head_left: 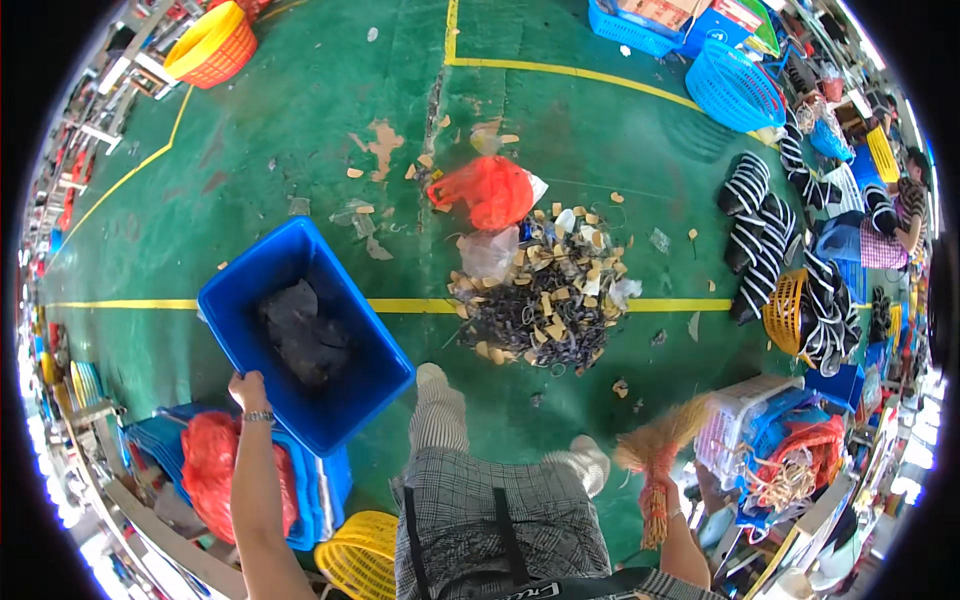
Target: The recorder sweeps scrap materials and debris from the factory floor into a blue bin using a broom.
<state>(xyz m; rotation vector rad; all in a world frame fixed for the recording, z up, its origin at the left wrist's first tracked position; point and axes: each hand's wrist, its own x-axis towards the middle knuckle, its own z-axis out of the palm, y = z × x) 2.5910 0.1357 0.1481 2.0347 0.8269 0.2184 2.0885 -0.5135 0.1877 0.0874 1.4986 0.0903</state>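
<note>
My left hand (248,390) is closed on the near left rim of a deep blue plastic bin (370,375), which tilts so its inside shows. Dark grey crumpled scrap (305,330) lies at the bottom of the bin. Down at the right, my right hand (673,497) grips a straw broom (655,462), its bristles pointing up and to the right; the fingers are partly hidden behind it. A heap of mixed scrap (550,300), with tan pieces and dark strips, lies on the floor ahead of my feet. Against its far side rest a red plastic bag (490,192) and a clear bag (489,254).
Yellow lines (670,305) cross the green floor. Black-and-white striped bundles (748,240), a blue basket (735,88) and an orange basket (786,310) stand right. A loaded white crate (735,430) is near the broom. Behind my left arm lies another red bag (210,460). A person (908,205) sits far right.
</note>
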